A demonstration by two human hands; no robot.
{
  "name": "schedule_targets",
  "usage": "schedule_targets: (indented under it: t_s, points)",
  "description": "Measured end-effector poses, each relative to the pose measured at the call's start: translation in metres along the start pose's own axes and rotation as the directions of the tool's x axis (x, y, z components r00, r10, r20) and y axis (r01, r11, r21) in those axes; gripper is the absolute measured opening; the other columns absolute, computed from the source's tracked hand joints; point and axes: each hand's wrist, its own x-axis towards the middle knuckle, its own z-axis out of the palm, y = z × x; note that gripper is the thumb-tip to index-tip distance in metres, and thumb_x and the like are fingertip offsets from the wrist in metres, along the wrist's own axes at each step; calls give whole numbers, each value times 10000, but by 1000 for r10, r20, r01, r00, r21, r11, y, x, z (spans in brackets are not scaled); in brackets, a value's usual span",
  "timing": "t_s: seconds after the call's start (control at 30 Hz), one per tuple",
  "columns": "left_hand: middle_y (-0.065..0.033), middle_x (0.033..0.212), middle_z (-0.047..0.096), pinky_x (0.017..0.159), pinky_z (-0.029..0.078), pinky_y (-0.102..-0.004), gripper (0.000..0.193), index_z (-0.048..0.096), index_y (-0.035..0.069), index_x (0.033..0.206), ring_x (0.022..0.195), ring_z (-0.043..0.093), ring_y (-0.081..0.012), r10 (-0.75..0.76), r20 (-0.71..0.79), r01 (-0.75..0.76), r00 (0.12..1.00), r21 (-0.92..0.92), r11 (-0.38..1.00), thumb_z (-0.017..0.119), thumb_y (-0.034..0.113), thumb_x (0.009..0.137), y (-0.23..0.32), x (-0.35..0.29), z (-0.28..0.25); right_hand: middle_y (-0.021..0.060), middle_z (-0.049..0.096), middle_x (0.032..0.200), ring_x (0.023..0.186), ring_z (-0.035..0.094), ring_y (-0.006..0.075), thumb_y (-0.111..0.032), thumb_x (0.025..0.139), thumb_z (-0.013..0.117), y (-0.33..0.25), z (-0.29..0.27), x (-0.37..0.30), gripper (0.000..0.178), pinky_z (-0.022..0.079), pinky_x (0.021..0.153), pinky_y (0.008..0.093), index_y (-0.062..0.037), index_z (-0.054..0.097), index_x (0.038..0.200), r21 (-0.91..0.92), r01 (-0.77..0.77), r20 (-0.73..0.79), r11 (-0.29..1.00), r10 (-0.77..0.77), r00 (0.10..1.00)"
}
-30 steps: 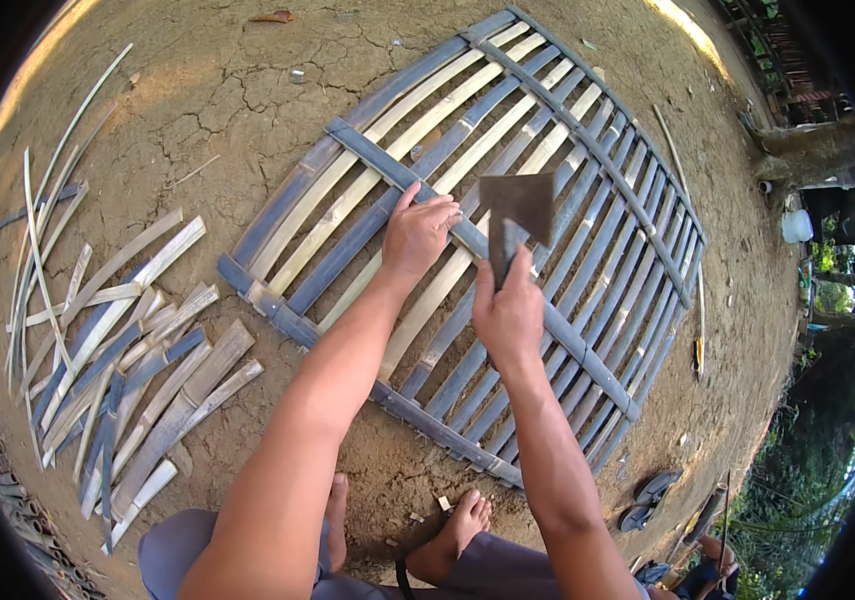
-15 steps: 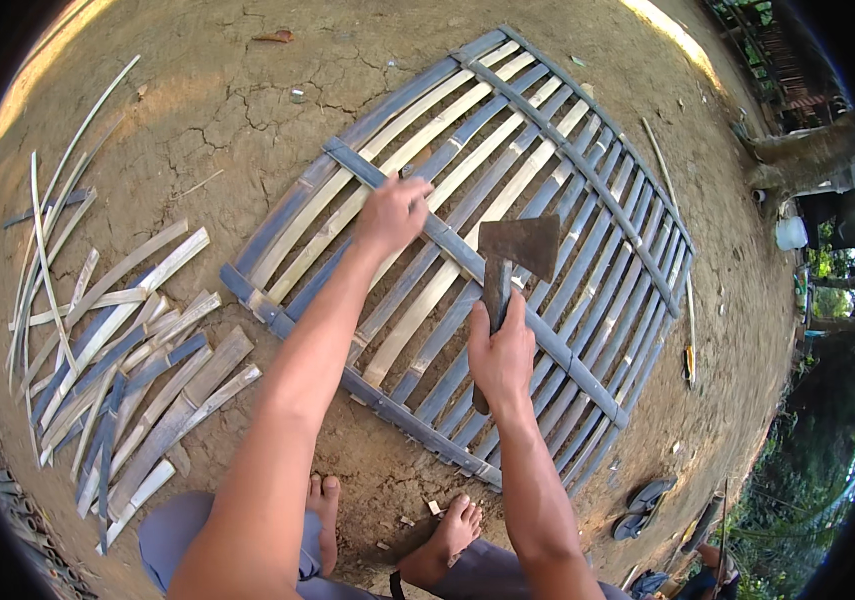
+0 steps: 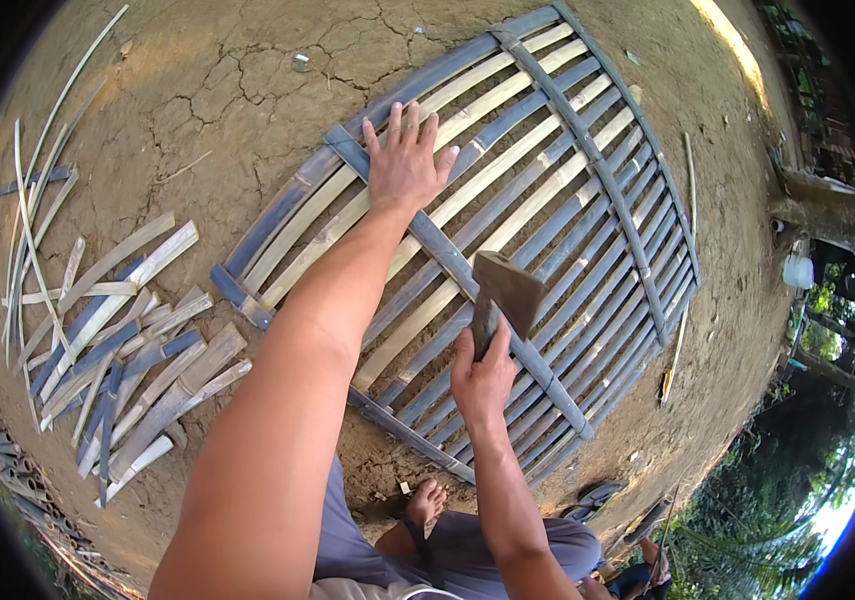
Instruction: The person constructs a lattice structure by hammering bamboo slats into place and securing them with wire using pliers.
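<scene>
A bamboo lattice panel point(image 3: 559, 235) lies on the ground before me, its long slats crossed by darker battens. My left hand point(image 3: 407, 165) is laid over its upper left part, fingers spread, by the end of the near cross batten point(image 3: 434, 243). Nothing shows in that hand. In my right hand point(image 3: 482, 370) is a hatchet point(image 3: 509, 292), gripped by its handle with the broad dark blade upward, above the middle of the panel. Whether the blade touches the batten behind it, I cannot tell.
Split bamboo pieces point(image 3: 137, 370) lie heaped at the left, with long thin strips point(image 3: 32, 220) beside them. My foot point(image 3: 425, 503) is close to the panel's near edge. Sandals point(image 3: 592, 498) lie at the lower right. A thin stick point(image 3: 685, 270) lies beyond the panel's right side.
My left hand has moved up and spread its fingers over the slats. The hatchet in my right hand has come slightly lower, its blade tilting. The view has shifted with my head.
</scene>
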Motion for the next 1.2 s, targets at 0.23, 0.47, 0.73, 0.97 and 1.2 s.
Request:
schedule_targets:
  t_s: [0.23, 0.47, 0.73, 0.97, 1.2]
  points:
    - [-102, 1702, 291, 1260, 89, -664, 673, 396, 199, 1605, 1593, 199, -313, 2, 36, -3, 999, 18, 1000, 313, 606, 1076, -1, 2, -3, 270, 695, 793, 695, 679, 510, -212, 978, 686, -4, -2, 15, 380, 540, 605, 541, 46, 570, 1231, 13, -94, 62, 995, 93, 994]
    - [-82, 1705, 287, 1254, 68, -682, 654, 384, 213, 1608, 1594, 188, -314, 43, 15, -43, 999, 21, 999, 341, 589, 1074, -1, 3, 3, 267, 707, 907, 701, 686, 488, -192, 961, 697, 4, 16, 19, 394, 554, 594, 521, 45, 584, 1256, -2, 107, -17, 994, -107, 994]
    - [-88, 1682, 339, 1247, 76, -693, 628, 409, 210, 1594, 1584, 221, -318, 39, -27, -39, 999, 8, 999, 374, 560, 1073, -6, 5, 3, 294, 703, 836, 756, 696, 496, -201, 1002, 659, -8, -2, 26, 454, 558, 635, 496, 33, 500, 1357, 92, 116, -128, 989, -104, 986]
    - [-69, 1676, 356, 1248, 71, -693, 615, 428, 210, 1583, 1577, 248, -304, 50, -51, -50, 997, -1, 999, 367, 553, 1076, -4, 2, 4, 274, 678, 748, 675, 691, 468, -186, 1016, 642, 6, 20, 41, 422, 532, 594, 482, 49, 512, 1341, 4, -45, 84, 999, 45, 995]
    - [-53, 1673, 367, 1253, 60, -688, 606, 418, 206, 1589, 1574, 260, -299, 57, -49, -56, 997, 11, 998, 355, 531, 1081, -5, 0, 3, 294, 706, 849, 754, 711, 500, -201, 1011, 643, 8, 9, 13, 400, 567, 655, 509, 48, 503, 1290, 73, 110, -169, 991, -97, 981]
